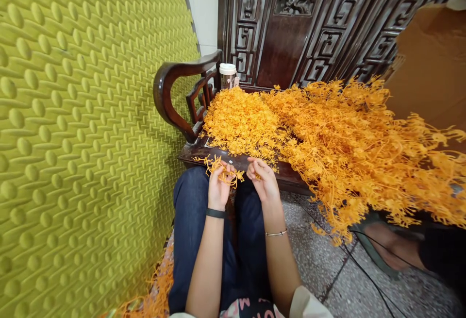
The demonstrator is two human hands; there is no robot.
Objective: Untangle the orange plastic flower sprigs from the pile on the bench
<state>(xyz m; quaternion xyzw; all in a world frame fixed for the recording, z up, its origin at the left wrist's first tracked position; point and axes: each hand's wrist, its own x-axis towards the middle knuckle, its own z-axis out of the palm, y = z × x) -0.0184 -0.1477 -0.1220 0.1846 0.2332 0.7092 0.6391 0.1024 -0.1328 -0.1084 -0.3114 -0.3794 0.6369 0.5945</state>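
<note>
From my distant place I see the left hand [219, 186] in the lower middle of the frame, its fingers curled around a few orange strands [211, 164], whose ends stick out on both sides. The hold looks light, I suppose because the strands are thin and tangle easily. The right hand [262, 180], just beside it, has its fingers bent and nearly closed; I cannot tell if something small is pinched there. Both hands are above the knees, near the edge of the dark wooden desk [294, 177], probably to keep the reach short.

On it, a compact orange heap [240, 120] lies in the centre, and a bigger orange pile [342, 138] spreads to the right, hanging over the front, perhaps because its stems are long. The cup [227, 76] stands behind the heap, maybe for safety; its lower part is hidden. The pile covers part of the brown sheet [433, 65]. At lower right, another person's foot [391, 247] is partly shown, and the leg is too dark to make out.
</note>
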